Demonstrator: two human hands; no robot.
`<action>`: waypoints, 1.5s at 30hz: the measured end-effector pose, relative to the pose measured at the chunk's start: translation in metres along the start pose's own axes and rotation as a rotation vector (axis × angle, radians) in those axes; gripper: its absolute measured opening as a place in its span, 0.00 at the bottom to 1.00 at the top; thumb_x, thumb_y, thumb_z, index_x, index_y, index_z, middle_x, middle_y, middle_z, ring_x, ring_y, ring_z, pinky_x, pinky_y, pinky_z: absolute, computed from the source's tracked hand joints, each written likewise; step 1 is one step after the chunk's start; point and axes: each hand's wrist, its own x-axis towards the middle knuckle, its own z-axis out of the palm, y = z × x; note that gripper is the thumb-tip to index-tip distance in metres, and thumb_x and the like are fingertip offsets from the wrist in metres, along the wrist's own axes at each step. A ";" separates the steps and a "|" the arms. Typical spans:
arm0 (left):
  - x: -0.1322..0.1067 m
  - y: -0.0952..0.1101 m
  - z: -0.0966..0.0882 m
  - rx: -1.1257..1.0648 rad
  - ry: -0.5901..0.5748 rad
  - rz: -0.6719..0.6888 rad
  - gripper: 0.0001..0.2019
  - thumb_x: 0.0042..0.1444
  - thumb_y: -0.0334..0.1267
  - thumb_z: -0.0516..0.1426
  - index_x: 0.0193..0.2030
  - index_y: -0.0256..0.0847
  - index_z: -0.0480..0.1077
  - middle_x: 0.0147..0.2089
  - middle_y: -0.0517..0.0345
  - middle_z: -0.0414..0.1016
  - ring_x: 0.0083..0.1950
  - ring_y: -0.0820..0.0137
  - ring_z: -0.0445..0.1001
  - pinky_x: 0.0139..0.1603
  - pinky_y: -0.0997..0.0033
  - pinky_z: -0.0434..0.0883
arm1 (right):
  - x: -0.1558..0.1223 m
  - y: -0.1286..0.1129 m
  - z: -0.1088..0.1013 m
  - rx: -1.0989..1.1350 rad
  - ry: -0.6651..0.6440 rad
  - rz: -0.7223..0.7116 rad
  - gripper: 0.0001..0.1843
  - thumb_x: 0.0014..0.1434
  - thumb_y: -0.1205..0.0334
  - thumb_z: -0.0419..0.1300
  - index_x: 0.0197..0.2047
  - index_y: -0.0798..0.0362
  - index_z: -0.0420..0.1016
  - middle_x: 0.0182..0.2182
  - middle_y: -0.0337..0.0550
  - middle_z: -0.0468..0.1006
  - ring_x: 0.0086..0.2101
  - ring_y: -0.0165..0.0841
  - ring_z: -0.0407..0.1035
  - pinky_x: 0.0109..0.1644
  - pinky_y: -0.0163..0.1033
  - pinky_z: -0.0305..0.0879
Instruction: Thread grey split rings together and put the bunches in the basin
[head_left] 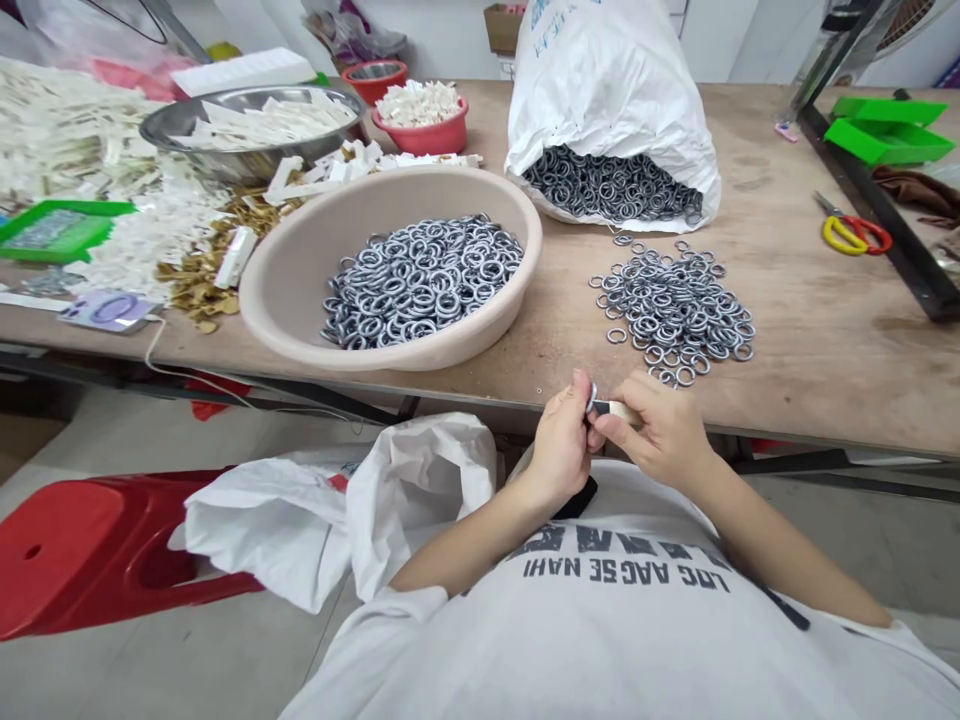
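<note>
Silver-grey rings, beige basin, white sack with blue lettering, yellow-and-red scissors, red stool

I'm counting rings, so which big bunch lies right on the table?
The loose pile just beyond the right hand. It's straight on the table; the other bunches are inside the beige tub and white sack.

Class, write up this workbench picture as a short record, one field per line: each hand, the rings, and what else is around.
Left hand: pinching one grey ring
Right hand: gripping a small pale piece with a dark end, close to the ring; contact unclear
Basin: beige, holding many rings
Sack: white, dark rings in its open mouth
Loose pile: rings on the table, in front of the sack
Scissors: yellow and red handles, right of the pile
Stool: red, on the floor at left
</note>
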 end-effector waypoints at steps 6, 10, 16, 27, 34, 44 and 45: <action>-0.006 0.002 0.002 0.027 -0.050 0.009 0.29 0.53 0.61 0.62 0.23 0.40 0.56 0.17 0.69 0.51 0.18 0.82 0.48 0.19 0.78 0.47 | -0.007 -0.009 0.000 -0.110 -0.024 0.005 0.24 0.67 0.44 0.54 0.26 0.51 0.62 0.24 0.37 0.63 0.26 0.29 0.57 0.30 0.38 0.47; -0.005 0.002 0.000 0.027 -0.099 -0.013 0.28 0.52 0.60 0.63 0.24 0.40 0.55 0.18 0.71 0.49 0.17 0.83 0.46 0.19 0.79 0.46 | -0.010 -0.011 0.003 -0.034 -0.028 0.053 0.25 0.68 0.45 0.53 0.24 0.51 0.60 0.23 0.36 0.63 0.25 0.28 0.57 0.30 0.38 0.47; -0.014 0.003 -0.004 0.120 -0.340 -0.045 0.29 0.59 0.62 0.57 0.21 0.39 0.57 0.15 0.67 0.53 0.17 0.81 0.51 0.20 0.77 0.50 | 0.006 0.025 -0.003 -0.033 0.214 0.340 0.28 0.69 0.40 0.48 0.25 0.50 0.61 0.20 0.36 0.64 0.24 0.30 0.59 0.30 0.37 0.50; 0.011 0.010 -0.031 0.066 -0.070 -0.049 0.19 0.53 0.46 0.66 0.47 0.36 0.74 0.35 0.57 0.77 0.27 0.77 0.72 0.22 0.80 0.66 | 0.069 0.054 0.018 -0.701 -0.185 0.359 0.15 0.69 0.58 0.52 0.48 0.54 0.78 0.46 0.55 0.75 0.40 0.44 0.75 0.36 0.42 0.61; 0.022 0.013 -0.032 0.118 -0.032 0.048 0.16 0.53 0.47 0.65 0.41 0.37 0.73 0.31 0.63 0.69 0.24 0.80 0.67 0.20 0.81 0.60 | 0.045 0.046 -0.007 -0.094 -0.092 0.281 0.16 0.70 0.54 0.50 0.41 0.52 0.74 0.38 0.46 0.74 0.36 0.36 0.70 0.39 0.39 0.62; 0.025 -0.013 -0.001 0.242 -0.122 0.061 0.25 0.54 0.63 0.60 0.31 0.39 0.65 0.23 0.66 0.60 0.20 0.81 0.53 0.19 0.80 0.51 | 0.019 0.017 0.013 0.326 0.111 0.172 0.18 0.71 0.49 0.48 0.35 0.50 0.69 0.34 0.42 0.71 0.39 0.35 0.67 0.46 0.41 0.63; 0.025 -0.014 -0.001 0.239 -0.109 0.078 0.25 0.54 0.62 0.60 0.31 0.39 0.65 0.22 0.66 0.59 0.20 0.81 0.53 0.19 0.80 0.50 | 0.019 0.017 0.016 0.325 0.136 0.179 0.18 0.71 0.49 0.49 0.36 0.50 0.70 0.34 0.43 0.71 0.39 0.36 0.67 0.46 0.41 0.63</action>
